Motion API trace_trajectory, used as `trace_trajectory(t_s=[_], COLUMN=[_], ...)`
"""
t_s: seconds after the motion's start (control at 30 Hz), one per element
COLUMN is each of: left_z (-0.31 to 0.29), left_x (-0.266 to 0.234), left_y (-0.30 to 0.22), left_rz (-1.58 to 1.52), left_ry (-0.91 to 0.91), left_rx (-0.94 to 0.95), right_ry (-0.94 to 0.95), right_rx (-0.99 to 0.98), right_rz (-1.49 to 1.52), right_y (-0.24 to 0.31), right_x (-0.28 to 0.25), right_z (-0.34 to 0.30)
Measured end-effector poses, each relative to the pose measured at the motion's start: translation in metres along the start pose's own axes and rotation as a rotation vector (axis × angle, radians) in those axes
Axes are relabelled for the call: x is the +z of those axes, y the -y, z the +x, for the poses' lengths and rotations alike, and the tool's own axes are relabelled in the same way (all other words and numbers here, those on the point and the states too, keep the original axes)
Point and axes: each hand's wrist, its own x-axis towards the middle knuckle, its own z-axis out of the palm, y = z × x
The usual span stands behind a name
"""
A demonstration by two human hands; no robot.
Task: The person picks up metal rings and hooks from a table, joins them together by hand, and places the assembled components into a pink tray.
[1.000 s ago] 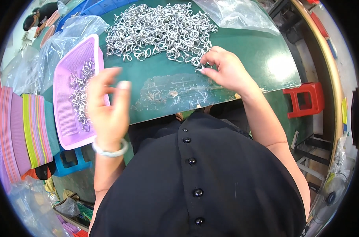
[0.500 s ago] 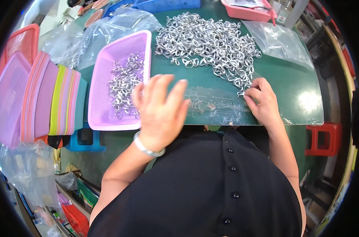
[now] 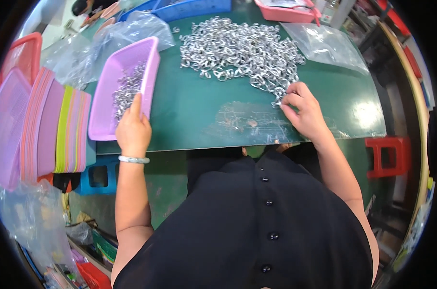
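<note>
A purple plastic basket (image 3: 152, 72) stands on the left of the green table, with silvery metal rings (image 3: 128, 91) heaped inside. My left hand (image 3: 134, 130) is closed over its near right corner, the index finger lying along the inner wall; the other fingers are partly hidden. A broad heap of similar rings (image 3: 237, 48) spreads over the far middle of the table, with a tail trailing toward me. At the near end of that tail, my right hand (image 3: 302, 111) pinches a small metal ring (image 3: 276, 103) between thumb and forefinger.
Stacked coloured baskets (image 3: 47, 125) stand at the left, above a blue stool (image 3: 100, 177). Clear plastic bags (image 3: 324, 45) lie on the table. A pink tray (image 3: 286, 13) and a blue bin (image 3: 192, 8) sit at the back. A red stool (image 3: 389, 156) is at right; another person (image 3: 86, 9) is at far left.
My left hand has moved left and down onto the basket's near corner. The basket has shifted slightly left and turned. My right hand stays at the tail of the heap.
</note>
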Motion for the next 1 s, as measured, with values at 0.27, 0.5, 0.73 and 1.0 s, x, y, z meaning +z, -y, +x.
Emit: trace_trajectory(t_s=[0.27, 0.5, 0.73, 1.0], left_z=[0.021, 0.014, 0.029, 0.059], left_x=[0.009, 0.023, 0.051, 0.062], left_y=[0.013, -0.063, -0.133, -0.203], left_rz=[0.043, -0.496, -0.833, -0.779], left_ry=[-0.009, -0.126, 0.202, 0.124], left_rx=[-0.026, 0.625, 0.720, 0.641], right_ry=[-0.193, -0.082, 0.029, -0.073], right_rx=[0.311, 0.459, 0.480, 0.513], right_rz=[0.321, 0.557, 0.753, 1.038], right_y=[-0.020, -0.022, 0.009, -0.003], right_x=[0.016, 0.032, 0.037, 0.017], right_z=[-0.016, -0.011, -0.009, -0.014])
